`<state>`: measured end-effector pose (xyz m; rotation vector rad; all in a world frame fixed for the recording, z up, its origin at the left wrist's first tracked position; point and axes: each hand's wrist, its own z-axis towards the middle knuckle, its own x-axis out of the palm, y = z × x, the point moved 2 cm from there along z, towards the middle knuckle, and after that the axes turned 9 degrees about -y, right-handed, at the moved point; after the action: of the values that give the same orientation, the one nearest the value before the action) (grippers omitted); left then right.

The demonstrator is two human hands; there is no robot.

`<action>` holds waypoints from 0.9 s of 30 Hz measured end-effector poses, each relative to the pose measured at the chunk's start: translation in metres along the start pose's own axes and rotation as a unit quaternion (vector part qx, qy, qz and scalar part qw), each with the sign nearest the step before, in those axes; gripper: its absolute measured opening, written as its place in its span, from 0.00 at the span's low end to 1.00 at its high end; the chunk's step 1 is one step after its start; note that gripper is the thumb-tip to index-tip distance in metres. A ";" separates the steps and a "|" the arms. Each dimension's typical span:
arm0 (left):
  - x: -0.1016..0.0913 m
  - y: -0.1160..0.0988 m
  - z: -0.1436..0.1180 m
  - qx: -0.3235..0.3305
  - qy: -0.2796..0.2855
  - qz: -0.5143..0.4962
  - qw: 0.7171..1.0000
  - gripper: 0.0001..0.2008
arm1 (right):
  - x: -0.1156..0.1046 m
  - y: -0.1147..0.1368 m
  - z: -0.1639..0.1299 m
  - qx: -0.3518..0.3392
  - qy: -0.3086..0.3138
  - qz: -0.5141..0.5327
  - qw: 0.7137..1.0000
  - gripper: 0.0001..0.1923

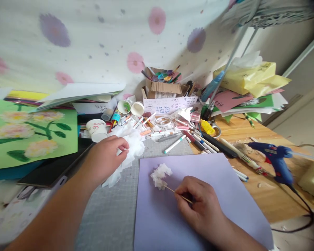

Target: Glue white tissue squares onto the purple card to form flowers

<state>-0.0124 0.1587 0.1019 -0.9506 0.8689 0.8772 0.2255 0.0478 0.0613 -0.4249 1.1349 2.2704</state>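
My right hand (199, 202) pinches a thin wooden stick (184, 198). Its far tip touches a cluster of crumpled white tissue pieces (161, 174), which sits on a lavender sheet of paper (209, 167). To the left, my left hand (107, 157) is closed at the edge of a loose pile of white tissue paper (134, 143), thumb and forefinger together on the tissue. Just which piece lies between those fingers is partly hidden. Beneath the pile and the lavender sheet spreads a grey cutting mat (104, 212).
A blue glue gun (274, 157) with its cord lies at the right. Behind are scattered markers (174, 143), paper cups (96, 129) and a cardboard box (162, 89). On the left rests a green sheet with tissue flowers (65, 146). Stacked papers (251, 101) stand at back right.
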 end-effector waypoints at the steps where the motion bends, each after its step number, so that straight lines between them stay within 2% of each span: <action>1: 0.001 0.001 0.000 0.006 0.009 0.008 1.000 0.06 | 0.000 -0.001 -0.001 0.000 0.003 -0.006 1.000 0.07; 5: 0.007 -0.003 -0.001 0.038 0.041 0.021 0.998 0.06 | 0.000 -0.001 0.000 -0.009 0.013 -0.019 1.000 0.08; 8: 0.011 -0.006 -0.003 0.060 0.051 0.036 0.996 0.10 | 0.000 0.000 0.001 -0.015 0.010 -0.021 1.000 0.09; 15: 0.019 -0.001 -0.003 -0.026 0.044 0.087 0.995 0.15 | 0.000 0.000 0.001 -0.024 0.013 -0.028 0.999 0.09; 21: 0.024 0.005 0.001 -0.029 0.057 0.089 0.994 0.03 | 0.001 -0.003 -0.002 -0.015 0.013 -0.022 1.000 0.09; 27: 0.015 0.010 0.002 -0.048 0.043 0.073 0.995 0.07 | 0.000 -0.002 -0.001 -0.017 0.018 -0.018 1.000 0.09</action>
<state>-0.0150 0.1666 0.0865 -1.0247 0.9861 1.0161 0.2266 0.0481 0.0593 -0.4975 1.0984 2.2621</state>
